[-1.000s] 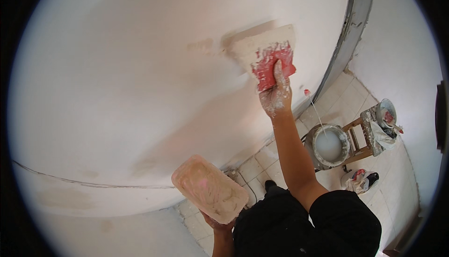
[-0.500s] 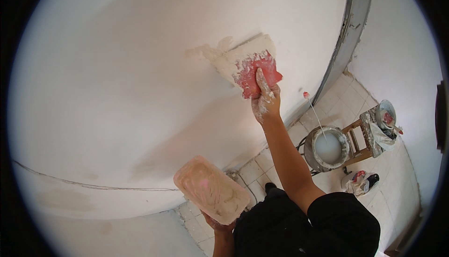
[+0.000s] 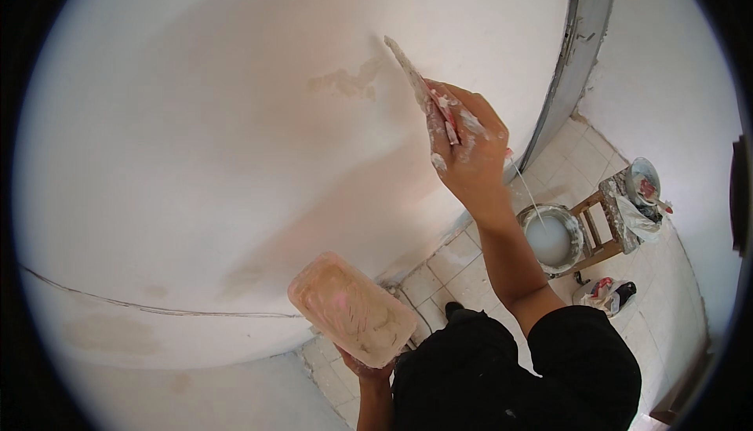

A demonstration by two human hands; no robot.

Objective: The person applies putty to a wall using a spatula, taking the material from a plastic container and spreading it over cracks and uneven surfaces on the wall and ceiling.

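Note:
Plaster-spotted, my right hand (image 3: 471,133) is closed round a red putty spreader (image 3: 441,104), its blade caked with pale plaster. The spreader now appears nearly edge-on, its tip close to the white wall (image 3: 196,156); whether it touches cannot be told. Just left of it, a damp beige smear (image 3: 345,80) marks the wall. Lower down, my left hand (image 3: 365,362) supports a shallow pinkish rectangular tub (image 3: 351,309) from below. Smeared plaster residue coats the tub's inside. Most of my left fingers are hidden under it.
On the tiled floor (image 3: 463,258) to the right stands a bucket of cloudy water (image 3: 549,241) with a thin stick in it. Beside it, a wooden stool (image 3: 600,231) bears a bowl (image 3: 645,180). A bag of items (image 3: 605,298) lies nearby. A grey door frame (image 3: 584,39) borders the wall.
My right hand has turned over and moved right, swinging the spreader from flat against the wall to edge-on, baring the smear. The tub has barely shifted.

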